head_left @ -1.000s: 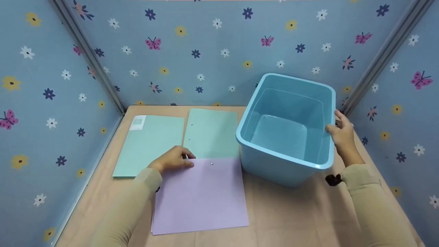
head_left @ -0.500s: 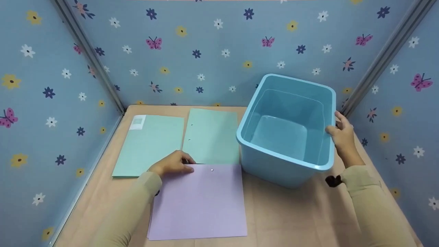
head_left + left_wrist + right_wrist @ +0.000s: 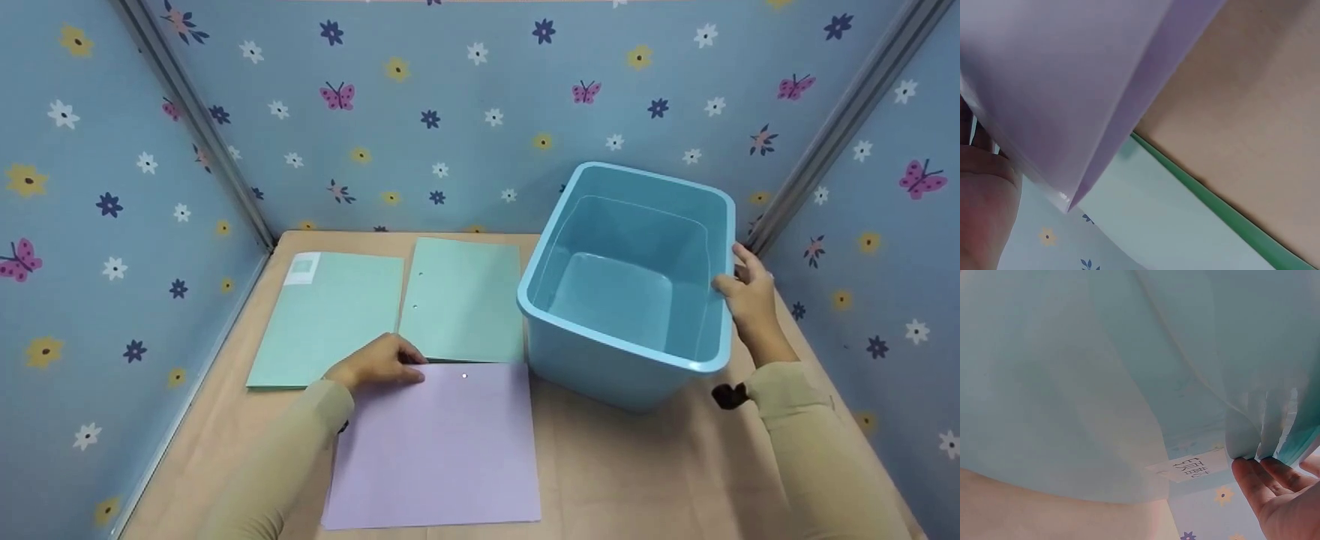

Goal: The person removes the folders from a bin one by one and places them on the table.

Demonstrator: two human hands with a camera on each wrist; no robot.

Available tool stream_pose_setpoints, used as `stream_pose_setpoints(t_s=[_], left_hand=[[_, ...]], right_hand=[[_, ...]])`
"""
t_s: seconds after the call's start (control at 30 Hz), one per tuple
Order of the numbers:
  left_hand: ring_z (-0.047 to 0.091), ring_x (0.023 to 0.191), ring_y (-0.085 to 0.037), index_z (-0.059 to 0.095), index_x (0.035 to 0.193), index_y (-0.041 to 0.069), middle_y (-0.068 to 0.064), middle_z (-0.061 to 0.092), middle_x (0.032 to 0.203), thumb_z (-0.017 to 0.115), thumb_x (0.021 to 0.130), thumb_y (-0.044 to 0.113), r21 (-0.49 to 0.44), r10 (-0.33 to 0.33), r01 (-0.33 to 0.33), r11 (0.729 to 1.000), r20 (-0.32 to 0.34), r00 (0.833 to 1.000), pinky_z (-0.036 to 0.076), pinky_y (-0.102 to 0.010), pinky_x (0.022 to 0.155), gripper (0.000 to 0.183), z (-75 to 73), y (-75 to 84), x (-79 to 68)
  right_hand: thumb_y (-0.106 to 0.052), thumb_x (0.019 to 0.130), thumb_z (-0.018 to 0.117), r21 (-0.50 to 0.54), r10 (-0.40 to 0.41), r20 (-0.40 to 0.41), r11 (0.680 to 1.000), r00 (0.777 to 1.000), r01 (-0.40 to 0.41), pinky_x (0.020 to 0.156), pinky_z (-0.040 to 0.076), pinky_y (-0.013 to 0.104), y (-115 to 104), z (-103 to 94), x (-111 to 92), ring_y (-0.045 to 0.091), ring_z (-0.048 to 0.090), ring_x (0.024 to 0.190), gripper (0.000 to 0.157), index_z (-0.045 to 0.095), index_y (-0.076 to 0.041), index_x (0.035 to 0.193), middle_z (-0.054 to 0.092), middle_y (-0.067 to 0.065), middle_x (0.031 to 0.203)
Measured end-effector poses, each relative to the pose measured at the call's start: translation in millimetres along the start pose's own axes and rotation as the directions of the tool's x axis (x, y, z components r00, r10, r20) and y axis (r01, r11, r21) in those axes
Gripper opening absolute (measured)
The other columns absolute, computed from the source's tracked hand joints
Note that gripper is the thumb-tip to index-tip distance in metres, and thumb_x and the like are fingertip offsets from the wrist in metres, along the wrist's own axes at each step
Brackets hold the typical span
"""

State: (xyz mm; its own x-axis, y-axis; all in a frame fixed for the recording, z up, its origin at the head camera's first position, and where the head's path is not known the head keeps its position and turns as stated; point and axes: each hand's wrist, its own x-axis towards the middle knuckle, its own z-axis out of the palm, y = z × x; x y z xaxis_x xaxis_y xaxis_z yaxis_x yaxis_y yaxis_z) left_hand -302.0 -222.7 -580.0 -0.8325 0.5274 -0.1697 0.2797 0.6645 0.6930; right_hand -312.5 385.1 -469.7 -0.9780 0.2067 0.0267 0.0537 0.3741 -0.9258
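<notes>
My left hand (image 3: 380,361) pinches the far left edge of a purple folder (image 3: 439,450), thumb on top and fingers at the edge. In the left wrist view the folder (image 3: 1061,84) shows two layers, raised above the table, with the palm (image 3: 988,208) at its left. My right hand (image 3: 750,296) grips the right rim of a blue plastic bin (image 3: 611,375), thumb over the rim and fingers outside. The bin stands slightly turned, with nothing inside. From the right wrist, the fingertips (image 3: 1244,469) touch the bin's outer wall (image 3: 1061,394) near a small printed label (image 3: 1190,467).
A green folder with a white label (image 3: 330,322) lies at the back left. Beside it is a second green folder (image 3: 465,300) with small holes, just beyond the purple one. Flowered blue panels (image 3: 465,90) enclose the cloth-covered table (image 3: 615,472) on three sides.
My left hand has drawn the purple folder a little toward me, baring more of the green folder behind it. The right hand and the bin have stayed nearly still.
</notes>
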Motion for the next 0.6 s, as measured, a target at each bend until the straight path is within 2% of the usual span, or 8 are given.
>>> stream_pose_setpoints(t_s=[0.1, 0.17, 0.23, 0.3, 0.4, 0.47, 0.6], left_hand=[[0.07, 0.096, -0.014, 0.086, 0.112, 0.009, -0.006, 0.084, 0.11, 0.088, 0.092, 0.019, 0.013, -0.002, 0.002, 1.0, 0.003, 1.0, 0.059, -0.038, 0.092, 0.022, -1.9, 1.5, -0.2], [0.072, 0.095, -0.015, 0.086, 0.111, 0.007, -0.007, 0.084, 0.108, 0.089, 0.091, 0.018, 0.007, -0.001, 0.001, 1.0, 0.002, 1.0, 0.06, -0.04, 0.092, 0.023, -3.5, 2.8, -0.2], [0.074, 0.097, -0.017, 0.085, 0.112, 0.005, -0.008, 0.084, 0.108, 0.089, 0.091, 0.017, -0.007, -0.008, 0.008, 1.0, 0.003, 1.0, 0.062, -0.042, 0.093, 0.025, -5.4, 4.4, -0.5], [0.076, 0.101, -0.019, 0.084, 0.115, 0.004, -0.01, 0.083, 0.111, 0.088, 0.092, 0.017, -0.019, -0.007, 0.007, 1.0, 0.007, 1.0, 0.063, -0.043, 0.095, 0.027, -7.9, 6.0, -0.2], [0.076, 0.105, -0.023, 0.082, 0.121, 0.001, -0.013, 0.082, 0.116, 0.087, 0.093, 0.019, -0.026, -0.011, 0.011, 1.0, 0.01, 1.0, 0.063, -0.045, 0.096, 0.034, -12.8, 9.4, -0.4], [0.076, 0.107, -0.024, 0.08, 0.125, 0.001, -0.015, 0.081, 0.121, 0.087, 0.094, 0.021, -0.029, -0.021, 0.021, 0.999, 0.007, 1.0, 0.063, -0.046, 0.097, 0.038, -16.7, 12.3, -0.8], [0.075, 0.11, -0.027, 0.079, 0.129, 0.002, -0.018, 0.078, 0.127, 0.086, 0.094, 0.025, -0.022, -0.049, 0.049, 0.999, -0.008, 0.999, 0.062, -0.05, 0.099, 0.042, -25.9, 20.4, -1.9]], right_hand=[[-0.009, 0.101, 0.048, -0.028, -0.014, -0.003, 1.0, 1.0, 0.014, 0.098, 0.054, 0.028, 0, -0.6, 0, 0.03, 0.057, 0.133, 0.082, 0.016, -0.014, 0.176, 0.044, 0.029, 0.166], [-0.009, 0.101, 0.048, -0.032, -0.021, -0.002, 0.999, 1.0, 0.021, 0.094, 0.051, 0.025, 0, -0.7, 0, 0.027, 0.057, 0.131, 0.082, 0.016, -0.013, 0.176, 0.045, 0.03, 0.165], [-0.009, 0.101, 0.048, -0.028, -0.025, -0.001, 0.999, 1.0, 0.025, 0.099, 0.053, 0.031, -1, -0.7, -1, 0.031, 0.057, 0.134, 0.082, 0.016, -0.013, 0.176, 0.044, 0.03, 0.166], [-0.009, 0.101, 0.047, -0.012, -0.019, 0.001, 1.0, 1.0, 0.019, 0.108, 0.053, 0.044, -2, -0.5, -2, 0.038, 0.054, 0.14, 0.082, 0.015, -0.013, 0.176, 0.042, 0.03, 0.168], [-0.01, 0.101, 0.047, 0.006, -0.013, 0.003, 1.0, 1.0, 0.013, 0.119, 0.047, 0.061, -2, -0.6, -3, 0.046, 0.049, 0.146, 0.082, 0.014, -0.013, 0.176, 0.038, 0.03, 0.17], [-0.01, 0.101, 0.047, 0.011, -0.013, 0.007, 1.0, 1.0, 0.013, 0.121, 0.044, 0.065, -3, -0.6, -3, 0.048, 0.048, 0.148, 0.083, 0.013, -0.013, 0.176, 0.037, 0.03, 0.17], [-0.011, 0.102, 0.048, 0.003, -0.017, 0.015, 1.0, 1.0, 0.017, 0.12, 0.044, 0.065, -1, -1.0, -3, 0.048, 0.048, 0.147, 0.082, 0.013, -0.013, 0.176, 0.037, 0.031, 0.17]])
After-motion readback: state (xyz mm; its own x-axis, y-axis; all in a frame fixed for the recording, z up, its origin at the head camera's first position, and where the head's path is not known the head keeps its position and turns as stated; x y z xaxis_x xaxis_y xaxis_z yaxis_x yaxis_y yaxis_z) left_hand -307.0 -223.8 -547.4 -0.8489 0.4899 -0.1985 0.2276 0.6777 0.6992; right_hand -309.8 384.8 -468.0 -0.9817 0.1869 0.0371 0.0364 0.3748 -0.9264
